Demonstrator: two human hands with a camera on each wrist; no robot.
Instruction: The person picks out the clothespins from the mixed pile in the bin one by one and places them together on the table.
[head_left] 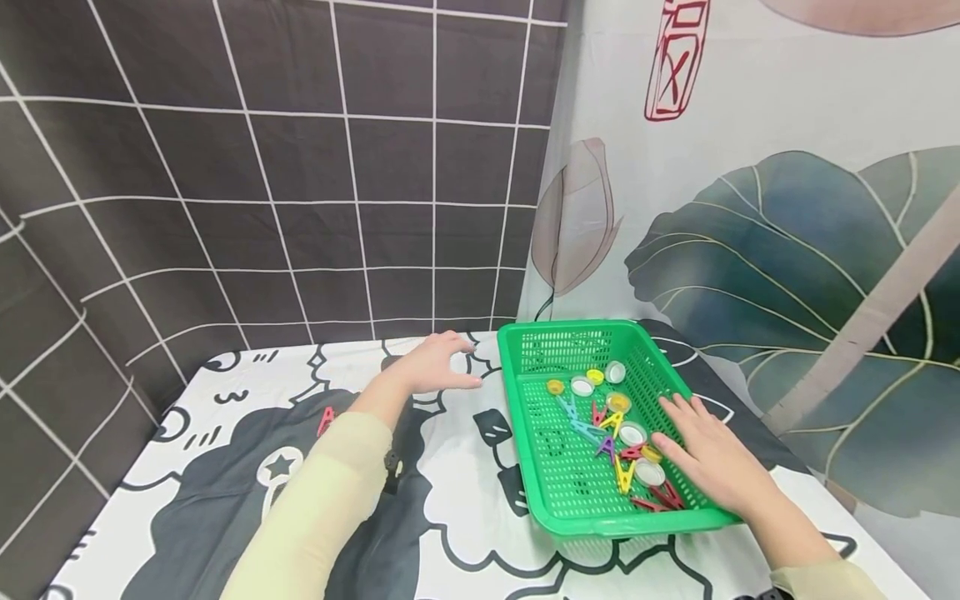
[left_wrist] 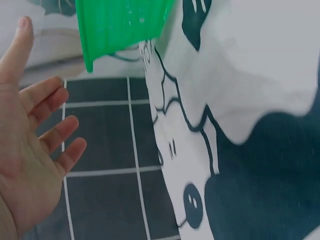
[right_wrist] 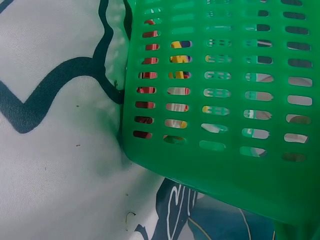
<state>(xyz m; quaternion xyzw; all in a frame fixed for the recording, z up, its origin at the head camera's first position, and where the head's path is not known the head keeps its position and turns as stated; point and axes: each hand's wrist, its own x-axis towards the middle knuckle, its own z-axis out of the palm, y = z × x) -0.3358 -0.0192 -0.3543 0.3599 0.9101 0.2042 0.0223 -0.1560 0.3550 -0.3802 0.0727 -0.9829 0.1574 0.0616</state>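
Note:
A green plastic basket (head_left: 536, 467) stands on the cloth-covered table. Inside it lie several clothespins in blue, purple, yellow and red, among them a yellow clothespin (head_left: 624, 476), mixed with white and yellow round caps, one a white cap (head_left: 633, 433). My right hand (head_left: 712, 458) is at the basket's right rim, fingers extended; whether it touches the rim I cannot tell. Left of the basket my left hand (head_left: 431, 364) hovers above the table, thumb apart from the fingers, holding nothing; the left wrist view shows its palm (left_wrist: 30, 155). Only the basket's slotted wall (right_wrist: 200, 150) fills the right wrist view.
A red clothespin (head_left: 326, 421) lies alone on the patterned cloth (head_left: 465, 517), beyond the left forearm. Dark gridded fabric (head_left: 300, 167) hangs behind the table, and a leaf-printed curtain (head_left: 787, 250) hangs behind and to the right.

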